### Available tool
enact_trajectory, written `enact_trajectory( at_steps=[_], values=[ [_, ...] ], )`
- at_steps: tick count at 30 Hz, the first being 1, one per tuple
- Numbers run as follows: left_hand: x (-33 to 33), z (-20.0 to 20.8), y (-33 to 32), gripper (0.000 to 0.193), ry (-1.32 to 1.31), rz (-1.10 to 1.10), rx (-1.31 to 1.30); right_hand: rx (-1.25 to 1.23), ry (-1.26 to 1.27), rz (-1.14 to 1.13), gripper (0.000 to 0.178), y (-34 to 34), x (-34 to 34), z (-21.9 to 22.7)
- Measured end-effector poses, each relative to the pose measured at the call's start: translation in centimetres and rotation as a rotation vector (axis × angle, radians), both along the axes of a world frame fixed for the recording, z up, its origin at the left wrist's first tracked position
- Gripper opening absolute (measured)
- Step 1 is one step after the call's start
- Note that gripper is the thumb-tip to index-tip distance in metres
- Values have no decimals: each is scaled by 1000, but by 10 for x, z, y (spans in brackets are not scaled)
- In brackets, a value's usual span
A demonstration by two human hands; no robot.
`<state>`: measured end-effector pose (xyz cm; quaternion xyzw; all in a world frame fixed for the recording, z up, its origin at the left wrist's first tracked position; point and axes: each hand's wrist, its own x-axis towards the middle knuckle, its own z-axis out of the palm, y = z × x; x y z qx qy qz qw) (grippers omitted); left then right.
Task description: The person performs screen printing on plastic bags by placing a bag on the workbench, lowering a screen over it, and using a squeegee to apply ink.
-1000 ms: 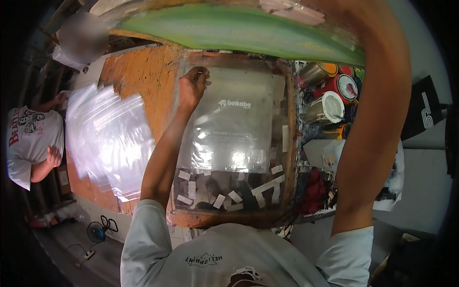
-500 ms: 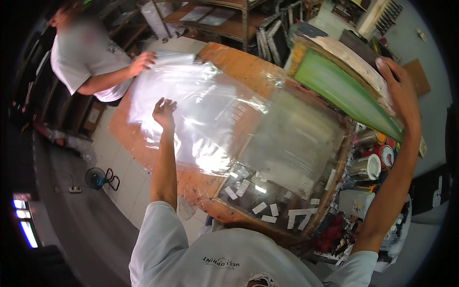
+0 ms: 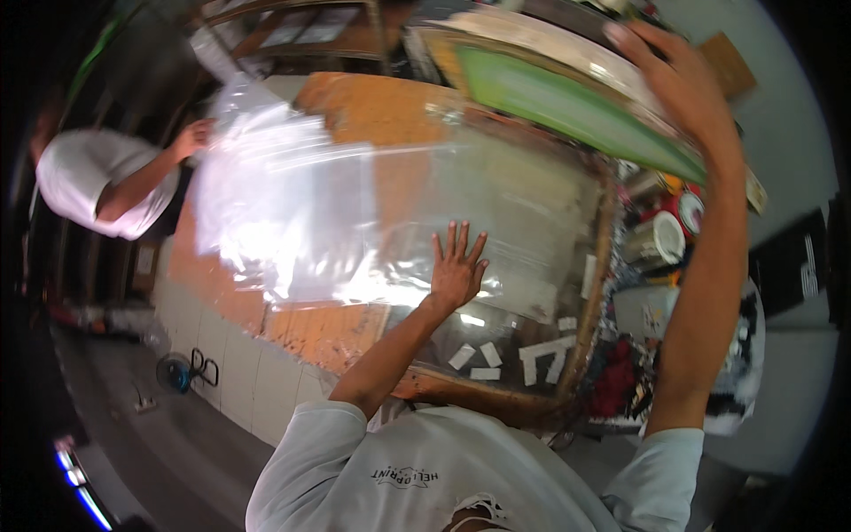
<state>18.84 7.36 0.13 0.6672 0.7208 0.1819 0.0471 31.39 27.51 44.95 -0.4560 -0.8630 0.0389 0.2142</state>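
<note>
Far left of the left fingers, we spot a co-worker's hand (image 3: 193,139) at the edge of a fanned stack of clear plastic bags (image 3: 261,213), bright with glare on the wooden worktop (image 3: 346,102). Any print there is lost to us in blur and shine. Then comes a clear bag (image 3: 403,262), reaching rightward from the stack to beneath the left fingers, its long axis running roughly left to right. And here's the left hand (image 3: 456,277), laid flat, fingers splayed well apart and pointing away from the wearer! Nearer than those fingers, a pale shirt (image 3: 417,452) carries dark lettering and a small emblem, upside down to us. Just right of them, a glassy panel (image 3: 514,328) bears scattered white strips (image 3: 485,373). Up beyond, we have a green-meshed frame (image 3: 550,111), tilted up, its long axis sloping down to the right. The right hand (image 3: 687,84) is at its upper edge; whether those fingers clamp it, we can't tell. Below them, paint cans (image 3: 658,238); farther right, a dark panel (image 3: 789,266) with a white mark.
</note>
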Motion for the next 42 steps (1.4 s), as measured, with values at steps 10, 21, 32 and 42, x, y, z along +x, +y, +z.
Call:
enact_trajectory(
  at_steps=[10, 21, 32, 42],
  values=[
    [104, 17, 72, 69, -148, -363, -63, -178, -64, 138, 51, -6, 30, 24],
    [93, 26, -27, 71, -31, -81, -114, -144, 22, 218, 49, -1, 41, 19],
    [95, 21, -44, 67, -53, -113, -73, -101, 54, 216, 47, -5, 34, 8],
    [93, 25, -44, 66, -107, -113, -91, 156, 1, 117, 50, -11, 19, 1]
  ],
)
